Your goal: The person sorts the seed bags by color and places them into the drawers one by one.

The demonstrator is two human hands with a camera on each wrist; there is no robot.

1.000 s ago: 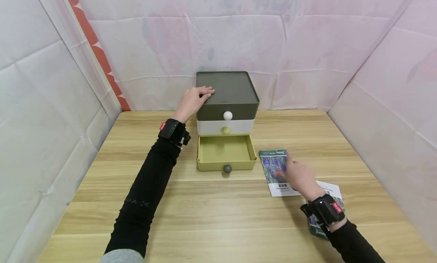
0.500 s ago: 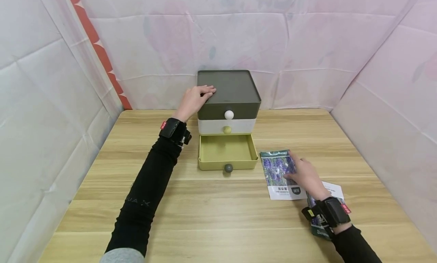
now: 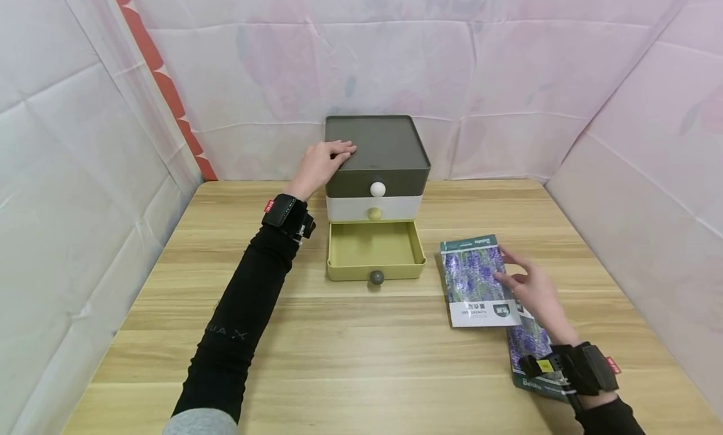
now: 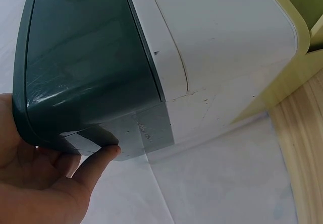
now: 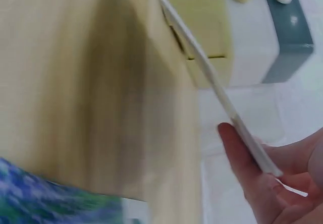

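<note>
A three-drawer unit (image 3: 377, 165) stands at the back of the wooden table (image 3: 350, 353). Its top drawer is dark green and its middle one white. The yellow bottom drawer (image 3: 375, 252) is pulled out and has nothing in it. My left hand (image 3: 337, 151) grips the unit's top left corner, fingers on the lid, thumb (image 4: 98, 158) against the dark side (image 4: 86, 67). To the right of the drawer, my right hand (image 3: 522, 281) pinches a lavender seed packet (image 3: 474, 278) by its right edge, tilted up off the table. The right wrist view shows this packet (image 5: 217, 90) edge-on against my thumb (image 5: 245, 163).
A second lavender packet (image 3: 533, 350) lies flat on the table under my right forearm, and shows as a blurred blue-green patch (image 5: 50, 199) in the right wrist view. Padded fabric walls (image 3: 638, 140) close the table in on three sides.
My right hand went from lying on the flat packet to pinching it and lifting it, tilted, slightly right. The second packet is now uncovered. The left hand has not moved.
</note>
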